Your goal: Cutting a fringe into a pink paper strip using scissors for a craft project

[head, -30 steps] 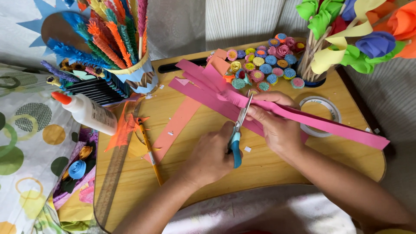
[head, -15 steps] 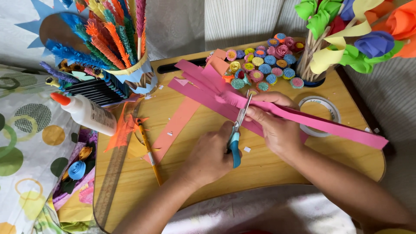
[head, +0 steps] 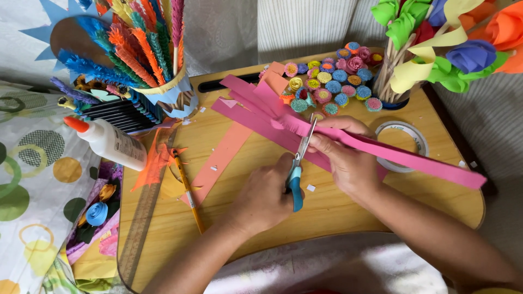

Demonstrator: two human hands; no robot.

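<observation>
My left hand [head: 262, 197] grips blue-handled scissors [head: 297, 169], blades pointing away from me into a long pink paper strip [head: 392, 155]. The strip runs diagonally across a wooden lap table [head: 338, 218]. My right hand [head: 348, 158] pinches this strip just right of the blades, fingers folded over its edge. More pink strips [head: 248, 98] fan out beyond the scissors toward the upper left. A salmon strip [head: 220, 158] lies flat under them.
Several small rolled paper flowers [head: 327, 81] sit at the table's far edge. A tape roll [head: 400, 144] lies right, a pencil [head: 188, 190] and ruler [head: 141, 223] left. A glue bottle [head: 109, 141], a cup of fringed paper [head: 147, 49] and paper roses [head: 447, 38] stand around.
Both hands stay in place on the strip and scissors. The scissors' blades have shifted only slightly along the pink strip.
</observation>
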